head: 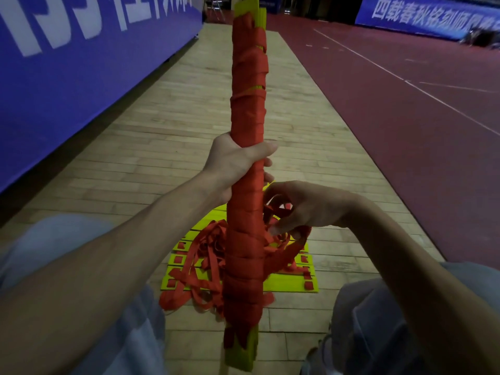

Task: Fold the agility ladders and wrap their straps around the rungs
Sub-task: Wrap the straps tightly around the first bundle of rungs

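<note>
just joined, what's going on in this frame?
A person is packing up an agility ladder. The left hand grips the upright bundle of rungs, already wound in red strap almost end to end. The right hand holds the loose strap beside the bundle's lower half. A second ladder lies on the wooden floor behind it, its straps tangled and unwrapped.

Person wearing pale grey-blue soft-fabric trousers (378, 328), cloth creasing loosely over both knees. One trouser leg showing below and outward of left hand (234, 161), blurring toward frame edge; other leg showing below right hand (305, 209), folding in soft ridges. Both forearms (135, 239) showing bare, wrist to frame edge.
</note>
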`<state>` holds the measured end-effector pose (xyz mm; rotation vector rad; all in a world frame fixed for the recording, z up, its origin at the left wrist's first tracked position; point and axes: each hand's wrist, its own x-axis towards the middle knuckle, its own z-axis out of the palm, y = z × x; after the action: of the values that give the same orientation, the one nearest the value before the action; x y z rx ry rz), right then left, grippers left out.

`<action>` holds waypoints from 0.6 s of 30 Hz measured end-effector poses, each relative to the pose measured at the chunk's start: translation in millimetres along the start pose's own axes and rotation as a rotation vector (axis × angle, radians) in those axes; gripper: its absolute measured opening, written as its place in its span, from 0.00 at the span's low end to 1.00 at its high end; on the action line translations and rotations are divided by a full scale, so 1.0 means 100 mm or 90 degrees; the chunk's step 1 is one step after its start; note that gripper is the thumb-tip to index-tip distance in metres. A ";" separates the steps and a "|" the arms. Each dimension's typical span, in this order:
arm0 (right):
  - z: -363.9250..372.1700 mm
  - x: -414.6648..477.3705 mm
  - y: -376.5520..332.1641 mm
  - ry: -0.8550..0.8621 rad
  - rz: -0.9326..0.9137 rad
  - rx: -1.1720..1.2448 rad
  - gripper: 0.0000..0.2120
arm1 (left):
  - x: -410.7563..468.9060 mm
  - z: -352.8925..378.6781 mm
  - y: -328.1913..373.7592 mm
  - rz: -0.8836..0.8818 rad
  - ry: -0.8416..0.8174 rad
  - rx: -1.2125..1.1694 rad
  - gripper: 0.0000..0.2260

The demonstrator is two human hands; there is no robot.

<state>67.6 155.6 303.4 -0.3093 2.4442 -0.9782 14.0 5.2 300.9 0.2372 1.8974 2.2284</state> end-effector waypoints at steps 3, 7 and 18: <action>0.01 0.04 0.01 0.038 -0.004 -0.114 0.13 | 0.04 -0.04 -0.04 0.024 0.055 0.033 0.14; 0.01 0.07 -0.04 0.081 0.006 -0.104 0.12 | 0.12 -0.08 -0.10 0.059 0.130 0.067 0.22; 0.38 0.22 0.03 0.175 0.032 -0.330 0.16 | 0.34 -0.15 -0.24 -0.126 0.282 -0.123 0.15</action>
<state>68.0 127.4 269.5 -0.2951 2.9216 -0.3666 -20.9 3.7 274.6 -0.4920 1.7755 2.4462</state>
